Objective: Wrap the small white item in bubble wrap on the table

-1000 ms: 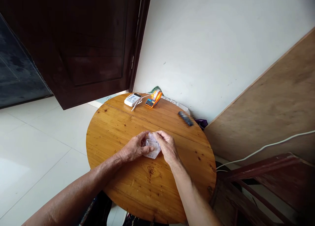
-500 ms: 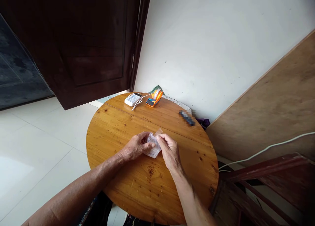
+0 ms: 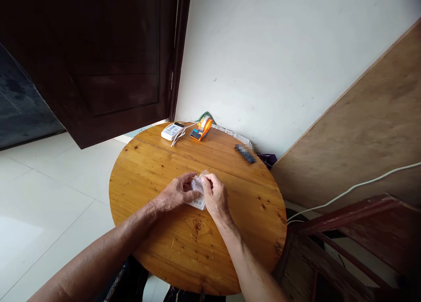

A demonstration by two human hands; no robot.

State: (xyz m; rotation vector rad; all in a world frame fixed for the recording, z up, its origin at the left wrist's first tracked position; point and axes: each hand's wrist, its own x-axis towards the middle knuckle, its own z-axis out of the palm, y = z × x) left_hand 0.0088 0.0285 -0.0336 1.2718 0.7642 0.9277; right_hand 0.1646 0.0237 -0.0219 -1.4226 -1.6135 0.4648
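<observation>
Over the middle of the round wooden table, both hands are on a small clear plastic packet with faint printing. My left hand grips it from the left, its thumb lying across the front. At the packet's upper right, my right hand is closed, thumb and forefinger pinching the film. A flap of clear film sticks up behind the right fingers. What lies inside the packet, if anything, cannot be made out.
At the table's back stand a white device with a cable and an orange tape dispenser. A blurred dark object lies at the back right. A dark door borders the left; a reddish wooden chair is at the right.
The right hand has tilted a little in toward the left hand and covers more of the packet. The whole view has shifted slightly; both hands keep hold of the plastic.
</observation>
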